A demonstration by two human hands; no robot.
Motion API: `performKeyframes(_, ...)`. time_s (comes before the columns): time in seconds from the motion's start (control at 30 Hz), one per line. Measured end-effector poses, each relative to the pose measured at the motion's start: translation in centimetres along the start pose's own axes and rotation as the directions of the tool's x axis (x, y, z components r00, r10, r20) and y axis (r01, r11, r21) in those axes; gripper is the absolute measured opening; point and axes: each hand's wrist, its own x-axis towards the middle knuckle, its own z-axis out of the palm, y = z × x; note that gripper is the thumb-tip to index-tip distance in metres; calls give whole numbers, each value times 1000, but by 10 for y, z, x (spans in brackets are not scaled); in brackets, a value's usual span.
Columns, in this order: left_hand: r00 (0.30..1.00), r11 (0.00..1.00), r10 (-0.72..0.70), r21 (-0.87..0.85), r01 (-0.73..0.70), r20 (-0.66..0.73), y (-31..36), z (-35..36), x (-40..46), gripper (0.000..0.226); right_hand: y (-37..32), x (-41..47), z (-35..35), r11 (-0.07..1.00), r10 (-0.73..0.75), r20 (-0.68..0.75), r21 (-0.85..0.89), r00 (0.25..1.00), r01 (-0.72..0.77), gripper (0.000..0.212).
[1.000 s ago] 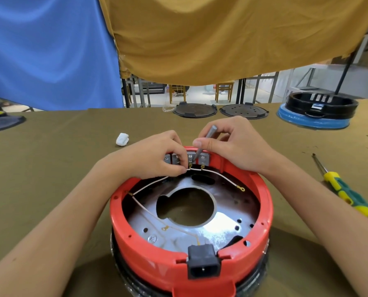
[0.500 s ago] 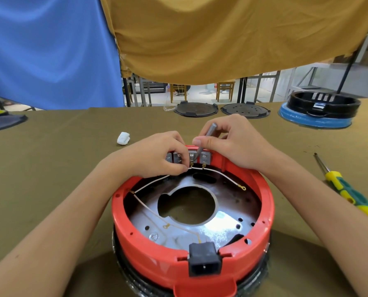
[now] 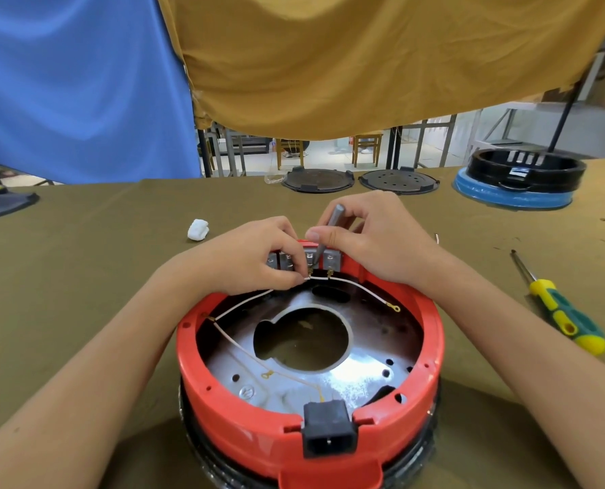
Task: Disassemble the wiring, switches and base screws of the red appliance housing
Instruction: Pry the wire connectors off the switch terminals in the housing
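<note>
Foam scrap (image 3: 198,229) lies far left on the olive worktop (image 3: 82,270). Left hand (image 3: 248,259) pinches a white wire (image 3: 244,303) at the switch terminals (image 3: 306,261) on the far rim of the red housing (image 3: 258,418), which sits centre. Right hand (image 3: 371,238) grips a grey tool (image 3: 329,227) pointed at them. A yellow-green screwdriver (image 3: 561,312) lies right.

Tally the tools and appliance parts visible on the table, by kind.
Red housing: 1
Blue-and-black housing: 1
Dark round lids: 2
Screwdrivers: 2, yellow-green one lying, grey one in the right hand
Total: 6
</note>
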Motion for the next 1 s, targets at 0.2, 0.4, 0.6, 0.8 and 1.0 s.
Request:
performKeyframes(0.2, 1000, 1000, -3, 2, 3, 2, -1, 1, 0, 4, 0, 5, 2, 994, 74, 6, 76, 997, -74, 22)
performKeyframes(0.4, 1000, 1000, -9, -6, 9, 4, 1, 1, -1, 7, 1, 9, 0, 975, 175, 30, 134, 984, -178, 25)
performKeyframes(0.6, 1000, 1000, -10, -5, 10, 5, 0, 1, -1, 6, 3, 7, 3, 977, 165, -3, 139, 986, -162, 25)
performKeyframes(0.8, 1000, 1000, -4, -16, 4, 6, -1, 1, -1, 5, -1, 1, 1, 1000, 7, -21, 1, 1000, -7, 19)
performKeyframes(1.0, 1000, 1000, -5, -5, 5, 11, 0, 1, 0, 6, -3, 3, 1, 1000, 13, 25, 12, 1000, -13, 19)
